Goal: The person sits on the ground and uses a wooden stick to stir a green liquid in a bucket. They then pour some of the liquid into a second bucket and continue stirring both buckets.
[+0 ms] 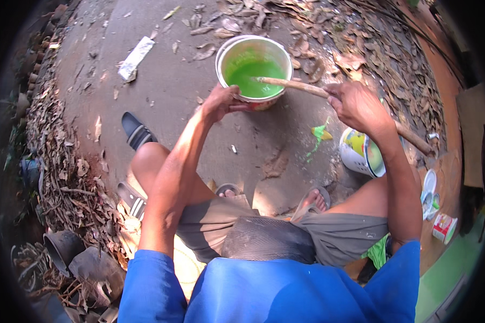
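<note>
A white bucket (223, 54) with bright green liquid (253, 70) inside stands on the ground ahead of me. My left hand (221, 102) grips its near left rim, fingers curled around the edge. In my right hand (355, 105) is a long wooden stick (299, 86), held in closed fingers; its far end dips into the green liquid and its near end sticks out to the lower right. A second, smaller white bucket (353, 156) with pale green contents sits tilted or upright near my right knee, I cannot tell which, partly behind my right arm.
Concrete ground (172, 118) bears dry leaves (377, 64), a pale scrap (134, 58), sandals (136, 132) and a green splatter (319, 134). Small containers (444, 229) lie at my right, beside a low edge. Old pots (64, 250) and litter line the left. My seated legs frame the near area.
</note>
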A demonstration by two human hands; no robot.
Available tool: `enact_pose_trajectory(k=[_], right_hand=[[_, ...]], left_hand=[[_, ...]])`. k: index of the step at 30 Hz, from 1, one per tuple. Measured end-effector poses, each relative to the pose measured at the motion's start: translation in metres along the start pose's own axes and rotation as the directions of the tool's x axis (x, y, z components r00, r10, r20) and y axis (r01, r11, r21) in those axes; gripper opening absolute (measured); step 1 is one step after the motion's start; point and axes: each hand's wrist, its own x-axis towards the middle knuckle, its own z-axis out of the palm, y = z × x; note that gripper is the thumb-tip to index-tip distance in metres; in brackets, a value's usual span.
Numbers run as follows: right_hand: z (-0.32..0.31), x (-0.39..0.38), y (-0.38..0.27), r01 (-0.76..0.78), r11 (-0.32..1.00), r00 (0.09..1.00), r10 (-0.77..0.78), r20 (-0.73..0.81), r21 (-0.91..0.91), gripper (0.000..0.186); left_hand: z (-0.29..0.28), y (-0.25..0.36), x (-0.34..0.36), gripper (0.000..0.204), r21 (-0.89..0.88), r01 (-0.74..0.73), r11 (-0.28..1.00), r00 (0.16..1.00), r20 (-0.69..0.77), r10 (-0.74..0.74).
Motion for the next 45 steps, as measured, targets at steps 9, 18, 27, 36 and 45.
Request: enact_pose_trajectory(k=[9, 18, 27, 36, 45], right_hand=[[-0.006, 0.023, -0.016, 0.005, 0.998, 1.000, -0.006, -0.020, -0.056, 0.017], [0.005, 0.021, -0.013, 0.044, 0.992, 0.991, -0.058, -0.117, -0.116, 0.017], [0.018, 0.028, -0.020, 0.063, 0.996, 0.998, -0.064, -0.016, -0.062, 0.019], [0.021, 0.032, -0.015, 0.077, 0.994, 0.995, -0.082, -0.057, -0.079, 0.019], [0.028, 0.037, -0.017, 0.051, 0.997, 0.996, -0.046, 0.081, -0.056, 0.018]], left_hand=[[-0.134, 0.050, -0.128, 0.033, 0.577, -0.303, 0.758, 0.794, -0.286, 0.536], [-0.108, -0.313, -0.180, 0.021, 0.626, 0.352, 0.696, 0.851, -0.524, 0.041], [-0.094, -0.330, -0.201, 0.023, 0.582, 0.434, 0.688, 0.817, -0.576, -0.029], [-0.089, -0.332, -0.202, 0.024, 0.574, 0.443, 0.689, 0.812, -0.583, -0.035], [-0.068, -0.347, -0.232, 0.026, 0.543, 0.442, 0.714, 0.797, -0.603, -0.035]])
